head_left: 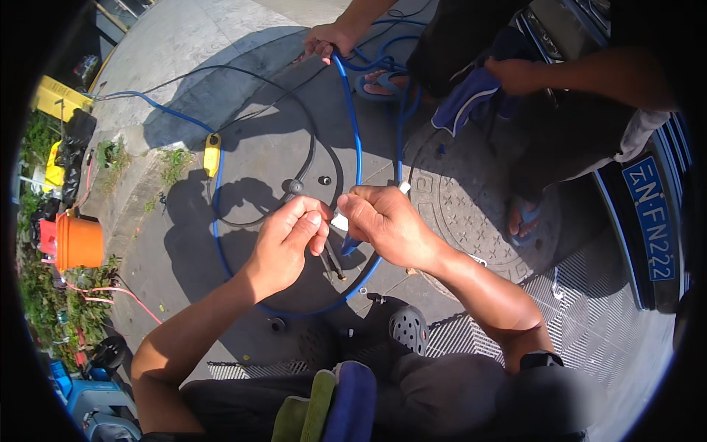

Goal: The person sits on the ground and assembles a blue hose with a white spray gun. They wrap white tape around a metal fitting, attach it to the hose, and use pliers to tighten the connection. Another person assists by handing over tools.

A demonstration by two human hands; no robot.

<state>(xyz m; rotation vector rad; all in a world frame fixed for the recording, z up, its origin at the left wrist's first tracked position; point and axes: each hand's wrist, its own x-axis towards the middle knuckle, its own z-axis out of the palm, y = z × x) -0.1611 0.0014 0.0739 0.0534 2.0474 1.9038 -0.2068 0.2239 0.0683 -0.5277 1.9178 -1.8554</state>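
Note:
My right hand (387,221) is closed around a blue hose (359,147), which runs down into the fist from the far side. A short blue piece (350,244) and a white piece (339,221) show at the fist's left edge. Close beside it, my left hand (291,239) is pinched, thumb against the curled fingers; what it holds, if anything, is hidden. Below the fingers is a narrow two-legged metal tool (333,265), partly covered. Beyond the left hand, a dark cable with a round grey fitting (295,187) lies on the paving.
Another person's hand (328,40) holds the hose; a second hand (512,75) holds a purple cloth (465,99). A manhole cover (479,199) and a car's front (641,221) lie right. A yellow inline box (212,155) and an orange bucket (79,241) stand left. Folded towels (331,405) rest at my lap.

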